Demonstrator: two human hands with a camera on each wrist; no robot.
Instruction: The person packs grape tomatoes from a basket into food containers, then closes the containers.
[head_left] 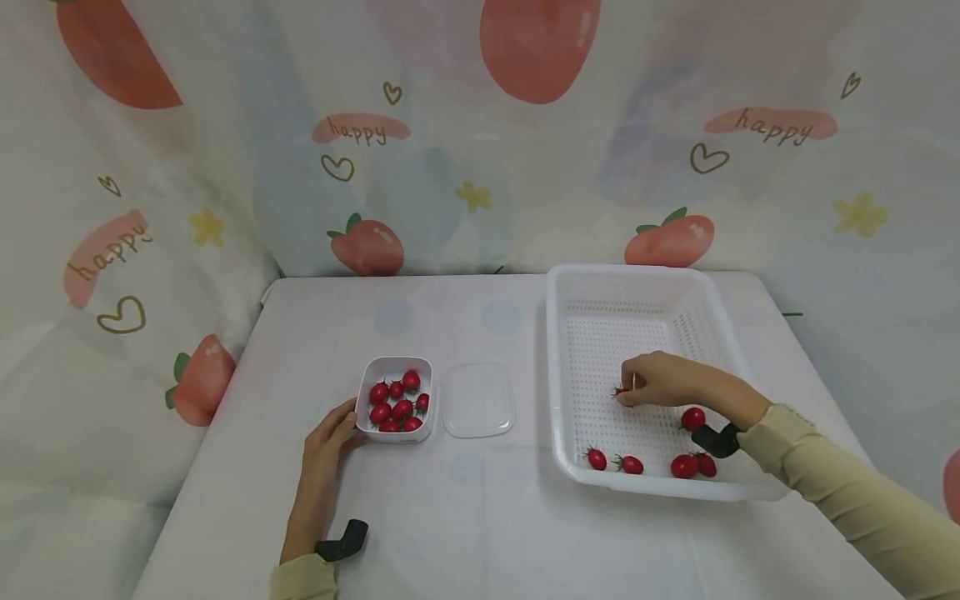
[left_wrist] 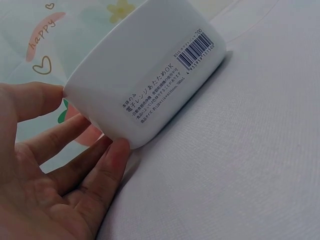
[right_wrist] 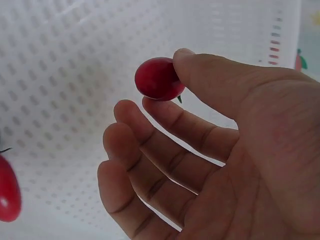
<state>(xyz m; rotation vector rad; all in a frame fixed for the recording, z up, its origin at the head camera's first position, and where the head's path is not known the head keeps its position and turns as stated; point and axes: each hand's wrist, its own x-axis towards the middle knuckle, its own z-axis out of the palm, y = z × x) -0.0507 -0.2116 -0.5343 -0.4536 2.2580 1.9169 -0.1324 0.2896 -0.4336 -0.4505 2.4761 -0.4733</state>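
My right hand (head_left: 660,382) is over the white perforated basket (head_left: 557,375). Its thumb and index finger pinch a red cherry tomato (right_wrist: 157,79), while the other fingers lie loosely bent below. Other cherry tomatoes lie along the basket's near side, among them one tomato (head_left: 596,458) at the left and another tomato (head_left: 693,418) near the right wrist. My left hand (head_left: 326,442) rests against the left side of a small white container (left_wrist: 145,75), fingertips touching its rim and lower corner from outside. Several cherry tomatoes (head_left: 380,412) sit in that container.
A clear plastic lid (head_left: 478,400) lies flat between the container and the basket. White cloth covers the table (head_left: 480,533). A patterned backdrop (head_left: 525,167) hangs behind and at the sides. A black wrist device (head_left: 342,540) is on the left arm.
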